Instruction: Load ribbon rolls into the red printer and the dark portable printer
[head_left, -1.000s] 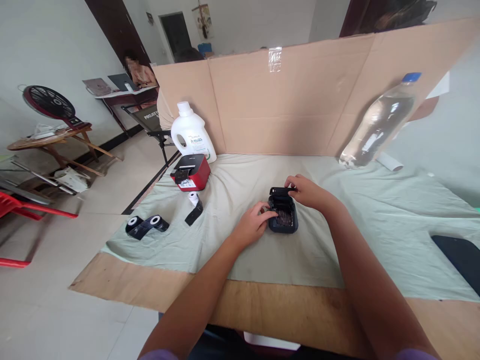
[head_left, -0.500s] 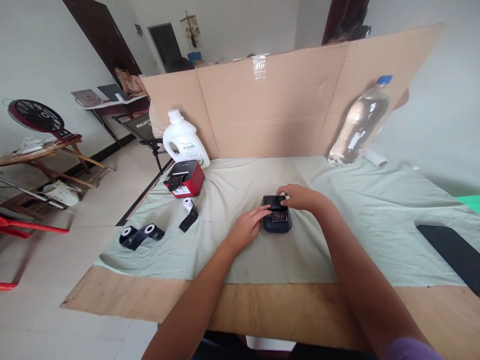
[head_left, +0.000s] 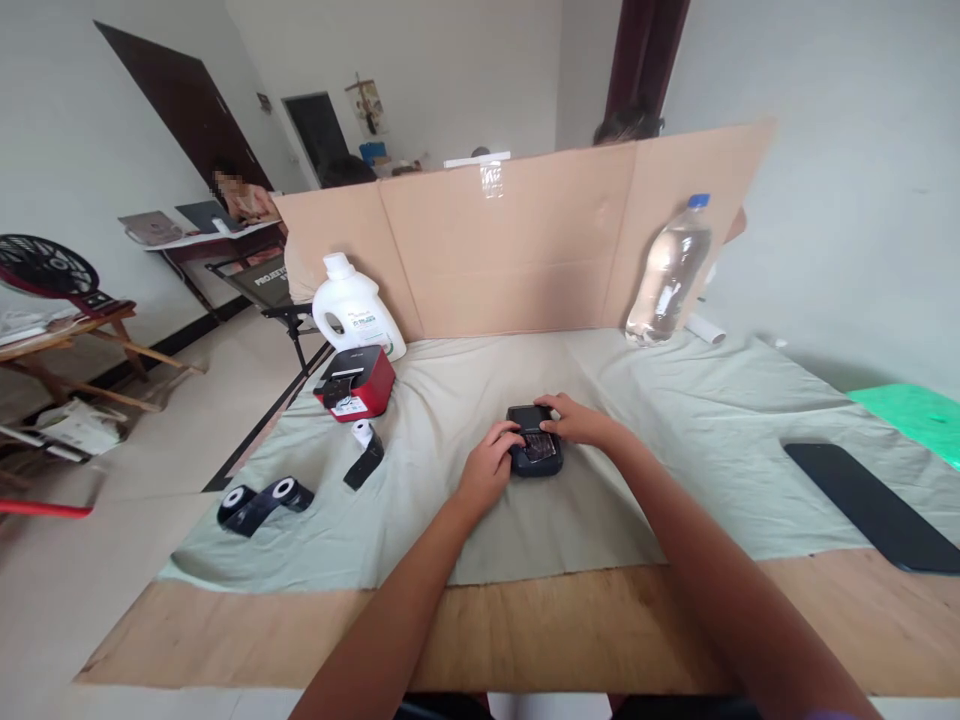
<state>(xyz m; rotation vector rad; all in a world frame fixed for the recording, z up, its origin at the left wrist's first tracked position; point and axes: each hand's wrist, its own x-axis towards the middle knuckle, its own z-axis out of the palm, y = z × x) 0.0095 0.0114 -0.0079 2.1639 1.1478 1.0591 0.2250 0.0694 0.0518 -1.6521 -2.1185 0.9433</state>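
A small dark portable printer (head_left: pixel 547 463) lies on the grey-green cloth in front of me, with shiny black film showing in its opening. My left hand (head_left: pixel 489 466) grips its left side, fingertips near the edge of the opening. At the upper right, my right hand (head_left: pixel 576 420) has its bent fingers around the corner and side of the black lid (head_left: pixel 527 417). To the left stands a red and black printer (head_left: pixel 371 385) with black film coming out of its front. Nearer me lie a small roll with a black tail (head_left: pixel 365 462) and a pair of joined black film rolls (head_left: pixel 262 507).
A white jug (head_left: pixel 358 310) stands behind the red printer, against a cardboard screen (head_left: pixel 517 260). A clear bottle with a blue cap (head_left: pixel 669 275) leans at the back right. A dark phone-shaped slab (head_left: pixel 874 505) lies at right, beside green plastic (head_left: pixel 915 420). Other people sit beyond.
The view has shifted. My left fingers have drawn back from across the printer to its left edge. My right hand stays at the upper right of the lid.
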